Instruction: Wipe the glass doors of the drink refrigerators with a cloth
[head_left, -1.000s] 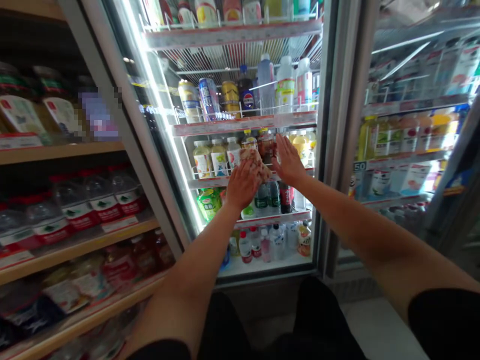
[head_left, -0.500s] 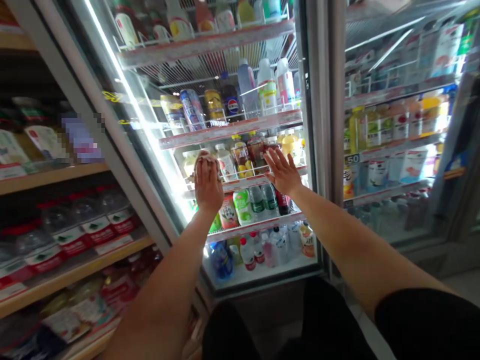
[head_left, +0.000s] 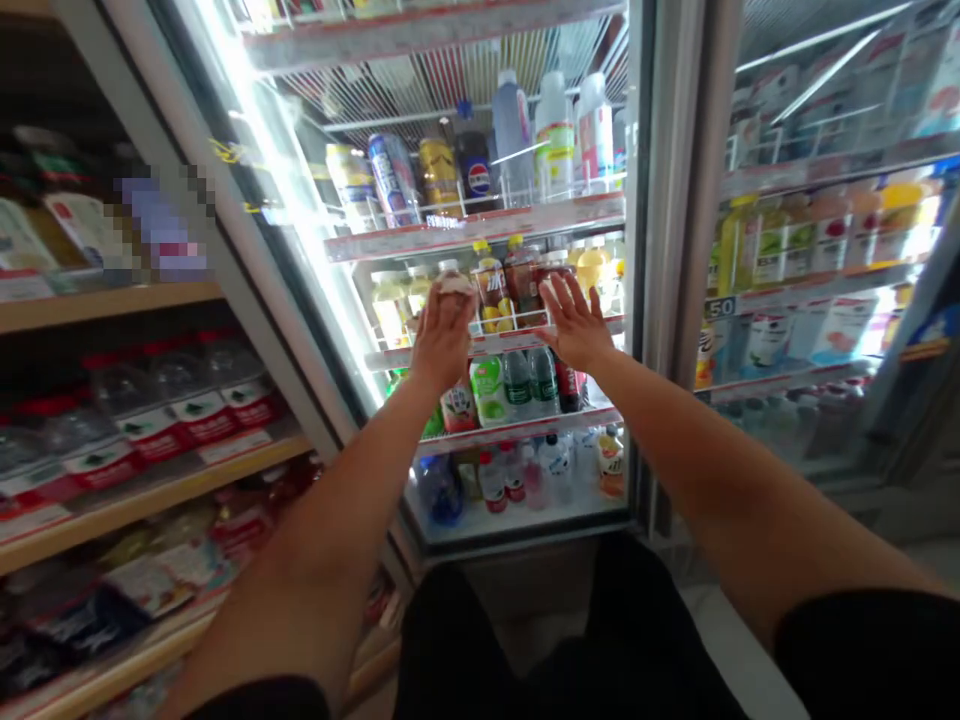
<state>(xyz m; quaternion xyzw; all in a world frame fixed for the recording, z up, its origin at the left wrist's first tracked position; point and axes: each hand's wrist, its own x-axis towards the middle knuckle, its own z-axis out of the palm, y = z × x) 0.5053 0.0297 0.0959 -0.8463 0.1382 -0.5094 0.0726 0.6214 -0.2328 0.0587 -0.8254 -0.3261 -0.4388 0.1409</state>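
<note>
Person's two bare hands at a lit drinks cooler, seen from the head. The left hand (head_left: 444, 342) lies over a crumpled, pale pinkish cloth (head_left: 457, 286), grasping it beneath nearly straight fingers; a fold shows past the fingertips. The cloth sits between this hand and the glass door (head_left: 511, 338), in front of the bottle shelf. The right hand (head_left: 574, 326), released and holding nothing, is well spread, the thumb apart; its palm faces the glass and appears to rest on it. Between the hands, behind the glass, stands a yellow-capped brown bottle (head_left: 492, 286); a green bottle (head_left: 488, 390) occupies the shelf below. Upper shelf: a blue-and-white can (head_left: 388, 178). Left: wooden shelving (head_left: 120, 304) with red-capped bottles (head_left: 131, 405). Right: a second cooler (head_left: 832, 275).
</note>
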